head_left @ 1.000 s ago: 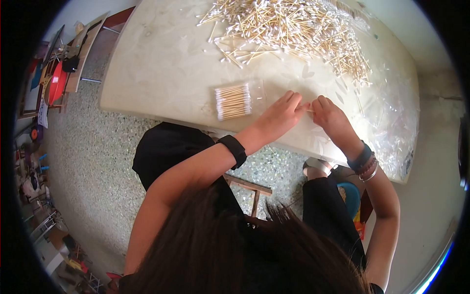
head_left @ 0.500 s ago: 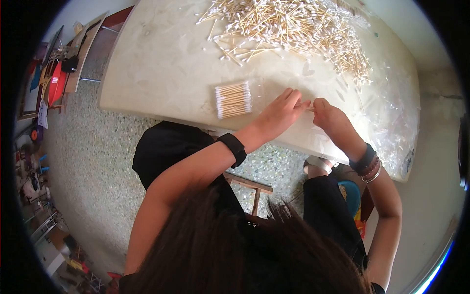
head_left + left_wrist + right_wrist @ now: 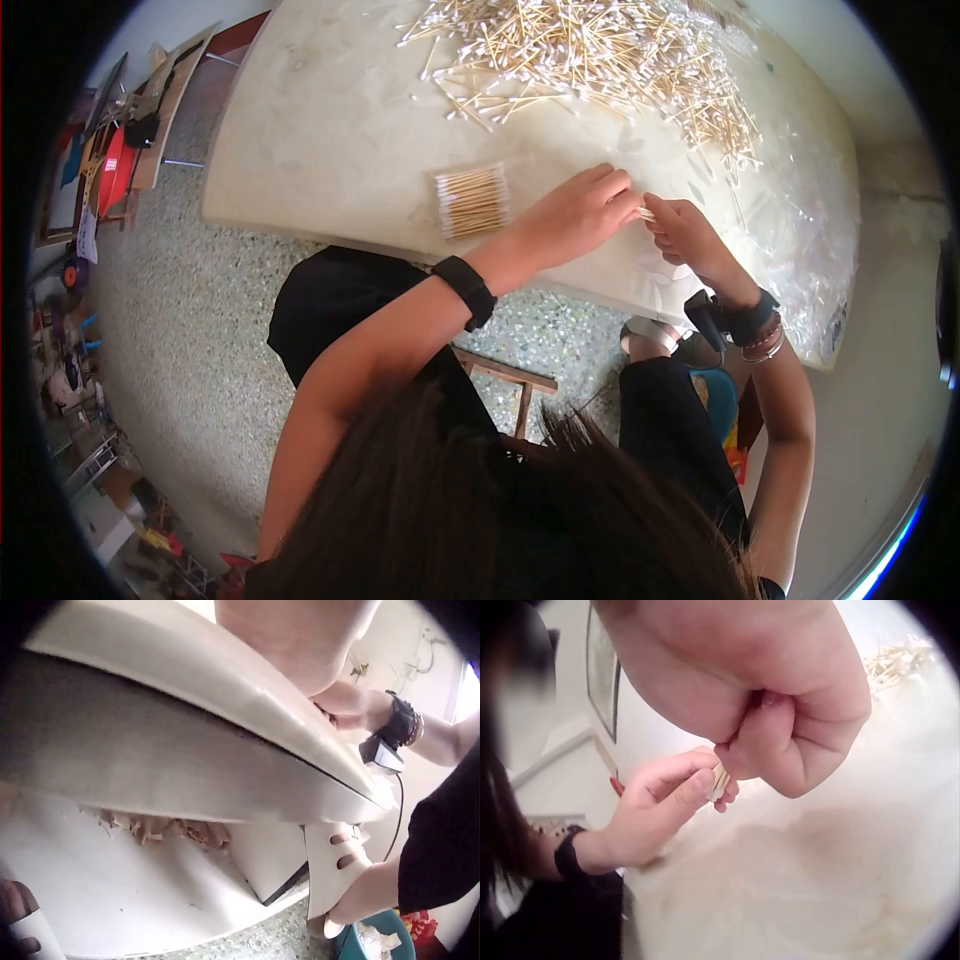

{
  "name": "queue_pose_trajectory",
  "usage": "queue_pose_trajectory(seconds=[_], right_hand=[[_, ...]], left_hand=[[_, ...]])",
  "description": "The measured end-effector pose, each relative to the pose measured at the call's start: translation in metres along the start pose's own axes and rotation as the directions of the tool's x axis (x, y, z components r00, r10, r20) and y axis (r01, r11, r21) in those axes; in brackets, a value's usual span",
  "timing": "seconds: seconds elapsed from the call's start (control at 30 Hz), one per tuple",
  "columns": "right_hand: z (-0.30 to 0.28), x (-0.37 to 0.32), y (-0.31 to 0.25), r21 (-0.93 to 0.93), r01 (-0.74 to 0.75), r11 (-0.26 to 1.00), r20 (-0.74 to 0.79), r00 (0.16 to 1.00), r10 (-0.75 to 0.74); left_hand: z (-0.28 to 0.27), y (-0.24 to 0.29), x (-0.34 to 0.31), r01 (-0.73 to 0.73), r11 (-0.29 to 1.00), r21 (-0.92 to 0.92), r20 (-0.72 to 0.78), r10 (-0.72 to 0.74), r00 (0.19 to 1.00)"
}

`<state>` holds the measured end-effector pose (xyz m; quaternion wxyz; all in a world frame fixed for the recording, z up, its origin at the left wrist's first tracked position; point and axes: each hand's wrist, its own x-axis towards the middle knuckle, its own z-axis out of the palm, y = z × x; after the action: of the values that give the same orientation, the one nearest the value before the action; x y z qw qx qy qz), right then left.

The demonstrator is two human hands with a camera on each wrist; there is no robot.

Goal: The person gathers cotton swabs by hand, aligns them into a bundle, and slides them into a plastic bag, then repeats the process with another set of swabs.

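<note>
Between my two hands is a small bunch of cotton swabs (image 3: 720,780), its ends showing at the fingertips. My left hand (image 3: 590,215) pinches it between thumb and fingers, plainly seen in the right wrist view. From the other side, my right hand (image 3: 688,238) grips the bunch with curled fingers, which cover much of it. To the left of my left hand, a clear flat bag packed with cotton swabs (image 3: 473,203) lies on the table. Loose cotton swabs (image 3: 590,50) are heaped beyond both hands.
Clear plastic bags (image 3: 800,260) cover the right end of the pale table (image 3: 320,150). The table's front edge runs just below my forearms. Under it stand a wooden stool (image 3: 510,378) and a blue bin (image 3: 386,941).
Both hands have come closer together. My right hand has turned at the wrist, bringing its wrist camera into sight, and the swab ends show more between the fingers. The bagged swabs stay on the table.
</note>
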<state>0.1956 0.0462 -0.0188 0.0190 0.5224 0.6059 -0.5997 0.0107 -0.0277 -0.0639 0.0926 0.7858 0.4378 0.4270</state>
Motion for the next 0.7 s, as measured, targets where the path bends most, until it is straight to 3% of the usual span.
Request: queue_pose_trajectory(seconds=[0.07, 0.13, 0.2, 0.27, 0.3, 0.33, 0.37, 0.4, 0.43, 0.47, 0.53, 0.67, 0.7], right_hand=[[-0.002, -0.014, -0.011, 0.25, -0.111, 0.962, 0.247, 0.968, 0.048], [0.0, -0.027, -0.021, 0.268, -0.141, 0.953, 0.314, 0.948, 0.052], [0.005, -0.037, -0.03, 0.28, -0.167, 0.945, 0.383, 0.922, 0.049], [0.013, -0.046, -0.035, 0.212, -0.082, 0.974, 0.245, 0.969, 0.029], [0.019, -0.048, -0.037, 0.17, -0.013, 0.985, 0.07, 0.998, 0.002], [0.025, -0.047, -0.033, 0.171, -0.013, 0.985, 0.066, 0.998, 0.001], [0.031, -0.044, -0.026, -0.017, 0.257, 0.966, -0.158, 0.954, -0.257], [0.034, -0.042, -0.022, -0.253, 0.457, 0.853, -0.313, 0.796, -0.519], [0.032, -0.043, -0.022, -0.244, 0.416, 0.876, -0.315, 0.821, -0.477], [0.033, -0.044, -0.025, -0.244, 0.416, 0.876, -0.315, 0.82, -0.478], [0.035, -0.047, -0.032, -0.52, 0.502, 0.691, -0.328, 0.63, -0.704], [0.032, -0.048, -0.037, -0.587, 0.543, 0.6, -0.295, 0.547, -0.783], [0.03, -0.047, -0.038, -0.651, 0.552, 0.522, -0.23, 0.511, -0.828]], left_hand=[[-0.014, 0.005, 0.009, -0.069, 0.996, 0.048, 0.002, 0.069, 0.998], [-0.025, 0.012, 0.015, -0.162, 0.982, 0.099, -0.001, 0.163, 0.987], [-0.027, 0.016, 0.016, -0.137, 0.99, 0.043, -0.033, 0.138, 0.99], [-0.027, 0.023, 0.016, -0.114, 0.993, -0.014, -0.062, 0.113, 0.992], [-0.026, 0.028, 0.017, -0.023, 0.998, -0.064, -0.131, 0.015, 0.991], [-0.026, 0.032, 0.018, 0.064, 0.991, -0.12, -0.194, -0.086, 0.977], [-0.027, 0.036, 0.019, 0.061, 0.991, -0.121, -0.195, -0.084, 0.977], [-0.029, 0.041, 0.02, 0.15, 0.975, -0.165, -0.176, -0.179, 0.968], [-0.031, 0.046, 0.02, 0.239, 0.949, -0.206, -0.154, -0.272, 0.95], [-0.032, 0.05, 0.021, 0.238, 0.949, -0.205, -0.154, -0.271, 0.95], [-0.034, 0.057, 0.023, 0.432, 0.857, -0.281, -0.1, -0.474, 0.875], [-0.042, 0.058, 0.032, 0.452, 0.851, -0.265, -0.092, -0.489, 0.867], [-0.044, 0.057, 0.034, 0.486, 0.839, -0.245, -0.046, -0.511, 0.859]])
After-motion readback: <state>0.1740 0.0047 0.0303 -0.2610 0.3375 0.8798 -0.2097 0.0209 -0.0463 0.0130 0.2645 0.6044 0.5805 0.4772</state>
